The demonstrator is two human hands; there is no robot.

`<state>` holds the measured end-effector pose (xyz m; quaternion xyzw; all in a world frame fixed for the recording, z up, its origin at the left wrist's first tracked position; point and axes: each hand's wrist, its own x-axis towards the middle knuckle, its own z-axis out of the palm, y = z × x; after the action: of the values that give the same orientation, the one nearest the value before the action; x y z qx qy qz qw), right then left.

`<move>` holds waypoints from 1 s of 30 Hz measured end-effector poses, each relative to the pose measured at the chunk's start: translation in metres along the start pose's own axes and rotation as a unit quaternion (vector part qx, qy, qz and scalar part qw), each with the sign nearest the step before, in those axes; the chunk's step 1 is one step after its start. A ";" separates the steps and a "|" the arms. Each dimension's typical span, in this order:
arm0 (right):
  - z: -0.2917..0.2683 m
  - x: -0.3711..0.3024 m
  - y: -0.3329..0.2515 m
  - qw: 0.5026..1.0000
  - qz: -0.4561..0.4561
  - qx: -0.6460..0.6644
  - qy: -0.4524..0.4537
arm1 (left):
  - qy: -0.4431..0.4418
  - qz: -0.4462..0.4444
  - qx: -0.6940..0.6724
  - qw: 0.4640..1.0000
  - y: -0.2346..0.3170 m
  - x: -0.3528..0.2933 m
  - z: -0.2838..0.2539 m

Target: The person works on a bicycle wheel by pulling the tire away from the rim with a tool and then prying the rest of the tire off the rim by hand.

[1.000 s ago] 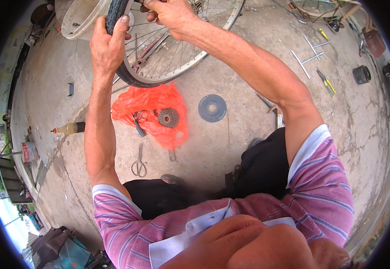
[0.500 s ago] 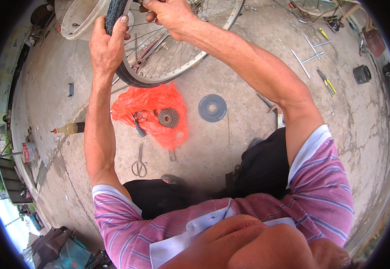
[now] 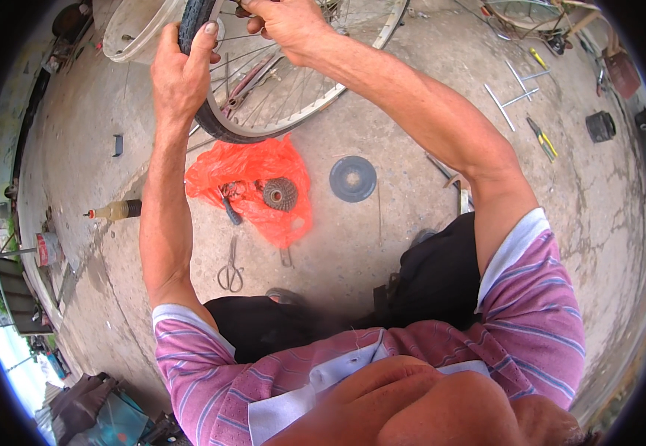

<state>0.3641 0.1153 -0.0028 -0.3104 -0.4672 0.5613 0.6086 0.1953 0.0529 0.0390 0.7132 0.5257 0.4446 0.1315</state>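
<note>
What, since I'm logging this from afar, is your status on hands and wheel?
Left hand holding black tire. Right hand at bicycle wheel, hold unclear. Wheel's top out of frame. Red bag by its lower edge.

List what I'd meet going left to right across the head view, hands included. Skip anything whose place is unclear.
Red-and-white container → yellowish bottle → left hand on the black tyre → right hand → grey disc → yellow-handled pliers → black cylindrical object.

The head-worn camera (a wide fisheye) looks steeply down, arms (image 3: 420,100) near, floor (image 3: 405,197) farther off.
</note>
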 end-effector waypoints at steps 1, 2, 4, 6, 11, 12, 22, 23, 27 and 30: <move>0.002 0.000 0.000 1.000 0.001 0.001 -0.002 | 0.004 0.004 0.003 1.000 -0.001 0.000 0.000; 0.003 -0.001 0.000 1.000 0.005 0.015 0.003 | 0.007 0.009 0.006 1.000 -0.001 0.000 -0.001; 0.005 -0.001 0.000 0.999 0.011 0.030 0.007 | 0.009 0.008 0.003 1.000 -0.002 -0.001 -0.002; 0.006 -0.001 -0.001 0.999 0.017 0.034 0.004 | 0.011 0.007 0.000 1.000 -0.003 -0.002 -0.003; 0.001 0.005 0.005 0.999 -0.003 0.033 0.002 | 0.014 0.027 -0.033 0.999 -0.003 0.000 0.001; 0.000 0.005 0.006 1.000 -0.003 0.026 0.000 | 0.014 0.026 -0.033 0.999 -0.003 0.000 0.000; 0.003 -0.001 -0.001 0.999 -0.003 -0.032 0.003 | 0.013 0.010 -0.061 0.998 -0.009 -0.002 -0.001; 0.003 -0.002 -0.002 1.000 -0.005 -0.029 0.002 | 0.013 0.009 -0.076 0.997 -0.010 -0.002 -0.001; 0.003 -0.003 -0.002 1.000 -0.010 -0.025 -0.009 | 0.002 -0.007 -0.132 0.991 -0.010 -0.001 -0.003; 0.003 -0.002 0.000 1.000 -0.008 -0.024 -0.015 | -0.011 -0.020 -0.161 0.987 -0.012 0.000 -0.005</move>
<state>0.3618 0.1129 -0.0027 -0.3128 -0.4918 0.5496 0.5986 0.1839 0.0563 0.0345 0.6773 0.4597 0.5126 0.2593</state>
